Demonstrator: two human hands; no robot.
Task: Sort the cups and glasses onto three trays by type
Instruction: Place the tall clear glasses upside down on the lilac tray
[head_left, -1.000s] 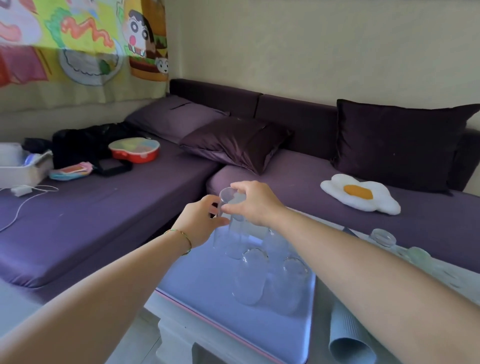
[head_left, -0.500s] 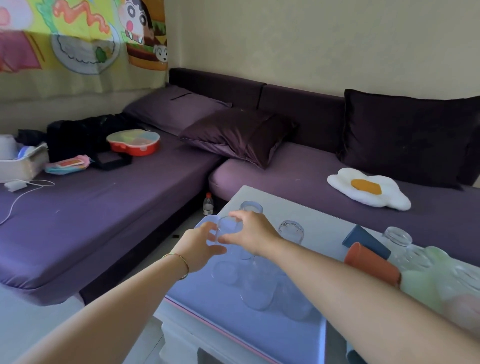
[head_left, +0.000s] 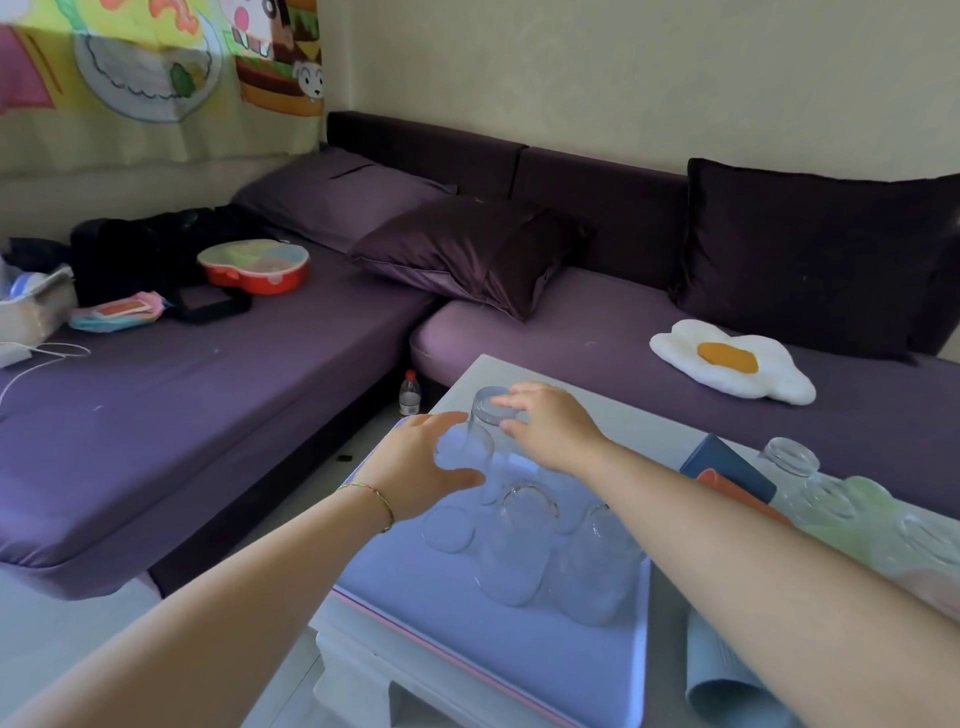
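Glass throughout and hard to read: tumbler (head_left: 464, 451) standing at the far end of the lilac tray (head_left: 441, 623), cupped between the curved fingers and thumb of the left hand (head_left: 415, 470), with the right hand (head_left: 553, 428) to the other side, finger and thumb apart at the top of a second tumbler (head_left: 491, 408), contact there impossible to tell. Probably easy to knock into the crowded neighbours (head_left: 524, 551) nearer than the right wrist, or to tip over the tray lip beside the left fingertips, through any sideways drag on letting go. Long axis upright, seemingly mouth down, base up.
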